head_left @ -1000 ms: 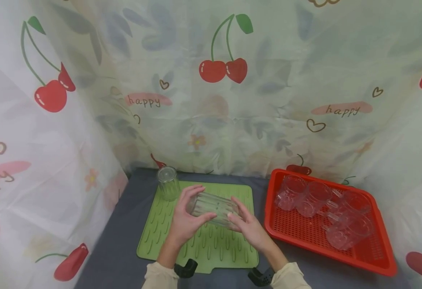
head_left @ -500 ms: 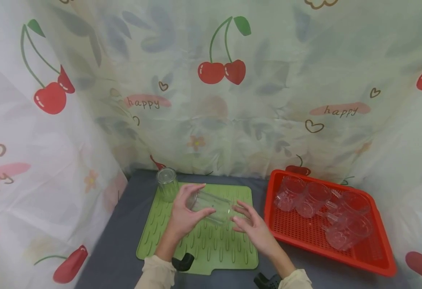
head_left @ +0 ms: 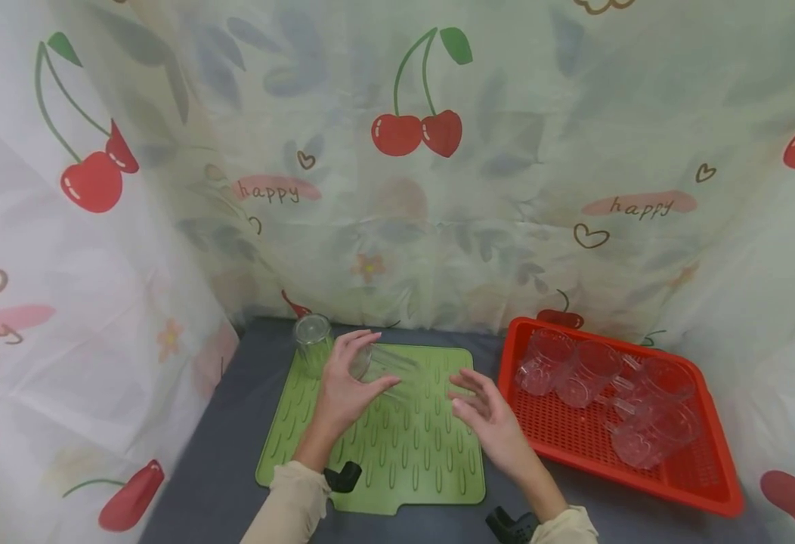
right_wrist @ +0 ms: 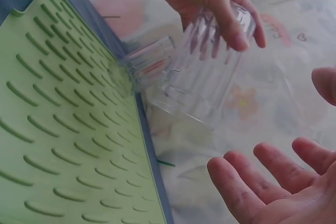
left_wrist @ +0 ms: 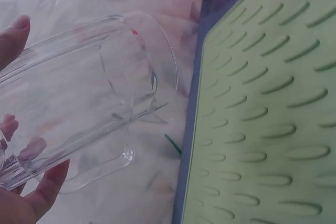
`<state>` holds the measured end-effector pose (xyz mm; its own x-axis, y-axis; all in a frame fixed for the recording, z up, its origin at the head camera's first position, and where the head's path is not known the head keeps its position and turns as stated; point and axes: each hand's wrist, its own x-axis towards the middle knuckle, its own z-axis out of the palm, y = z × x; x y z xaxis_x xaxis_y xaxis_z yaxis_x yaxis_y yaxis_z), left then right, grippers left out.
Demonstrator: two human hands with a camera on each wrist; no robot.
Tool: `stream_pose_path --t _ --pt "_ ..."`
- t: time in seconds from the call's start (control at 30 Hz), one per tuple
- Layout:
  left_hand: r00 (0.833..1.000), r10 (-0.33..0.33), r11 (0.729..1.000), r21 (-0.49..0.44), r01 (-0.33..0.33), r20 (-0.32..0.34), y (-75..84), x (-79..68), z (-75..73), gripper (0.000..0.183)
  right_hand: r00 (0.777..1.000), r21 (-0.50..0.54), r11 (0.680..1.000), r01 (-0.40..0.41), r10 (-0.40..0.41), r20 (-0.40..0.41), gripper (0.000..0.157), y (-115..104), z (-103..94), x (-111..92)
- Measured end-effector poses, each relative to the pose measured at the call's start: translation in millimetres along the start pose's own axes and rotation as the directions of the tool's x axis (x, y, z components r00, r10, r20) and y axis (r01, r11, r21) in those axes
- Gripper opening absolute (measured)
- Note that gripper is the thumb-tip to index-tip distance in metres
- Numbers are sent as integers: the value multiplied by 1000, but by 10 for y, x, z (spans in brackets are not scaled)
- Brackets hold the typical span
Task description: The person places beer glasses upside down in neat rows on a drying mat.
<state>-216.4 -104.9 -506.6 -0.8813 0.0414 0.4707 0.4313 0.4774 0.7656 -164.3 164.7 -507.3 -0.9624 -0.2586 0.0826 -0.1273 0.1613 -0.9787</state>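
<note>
My left hand grips a clear mug by one end, fingers and thumb on either side. The mug is tilted sideways above the green ridged mat, its far end pointing right. In the left wrist view a handle shows along the side of the mug. My right hand holds nothing; it hovers to the right of the mug, apart from it, fingers loosely bent in the head view. A second clear mug stands upside down at the mat's back left corner.
A red basket stands right of the mat, with several clear mugs lying in it. Dark cloth covers the table. Printed curtains hang behind and at both sides.
My right hand has let go of the mug and drawn back to the right. My left hand keeps hold of it and has moved slightly left and up.
</note>
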Motion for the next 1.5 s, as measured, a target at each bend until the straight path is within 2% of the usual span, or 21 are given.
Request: stream_pose_path --t 0.1,0.3,0.47,0.73,1.0,1.1,1.27,1.5 --pt "1000 9 999 45 -9 4 -17 20 -9 75 1000 -11 1000 2 -2 -10 59 -7 -52 -2" --pt "997 83 989 123 -83 3 -72 76 9 77 998 -55 998 7 -10 -64 58 -20 -156 -9" --pt "994 108 982 158 -107 1 -144 136 42 76 994 -81 997 22 -30 -101 58 -18 -223 -15" --pt "988 152 968 206 -144 -27 -263 227 97 76 991 -123 992 -22 6 -133 58 -10 -304 -47" --pt "976 218 942 262 -208 -9 -356 336 141 81 987 -119 993 0 -19 -159 56 6 -381 -57" --pt "974 225 935 279 -218 6 -407 367 159 81 986 -118 993 10 -30 -163 55 20 -409 -65" --pt "979 200 937 284 -205 49 -483 425 197 80 983 -119 993 27 -48 -176 55 59 -465 -92" --pt "984 146 936 308 -172 106 -567 515 234 81 978 -139 990 -17 -13 -207 58 43 -572 -116"
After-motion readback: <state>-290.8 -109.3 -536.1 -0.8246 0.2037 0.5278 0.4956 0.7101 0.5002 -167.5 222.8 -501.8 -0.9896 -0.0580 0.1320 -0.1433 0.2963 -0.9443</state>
